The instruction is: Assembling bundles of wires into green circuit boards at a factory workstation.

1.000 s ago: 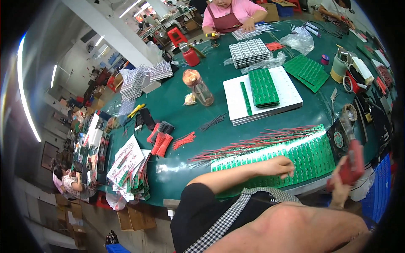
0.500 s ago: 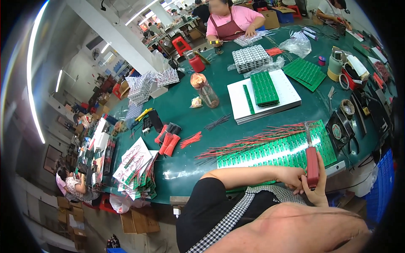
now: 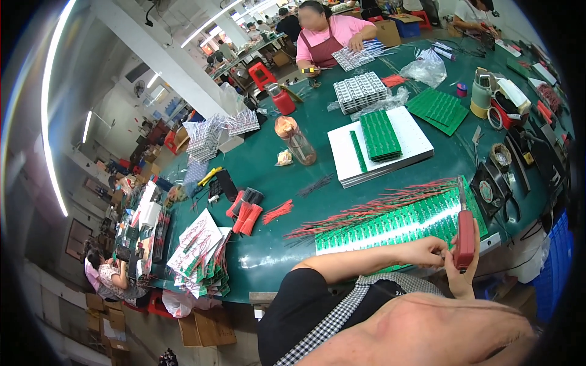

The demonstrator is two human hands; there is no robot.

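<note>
Fingers of your right hand wrap the red-handled soldering iron, its long axis upright, tip pointing away over the green circuit boards. Your left hand pinches closed just left of the handle, contents unclear.

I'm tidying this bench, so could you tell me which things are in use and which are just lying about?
In use: red tool in right hand; left hand; green boards; red wires.
Lying about: bottle; white tray; fan; tape rolls.
</note>
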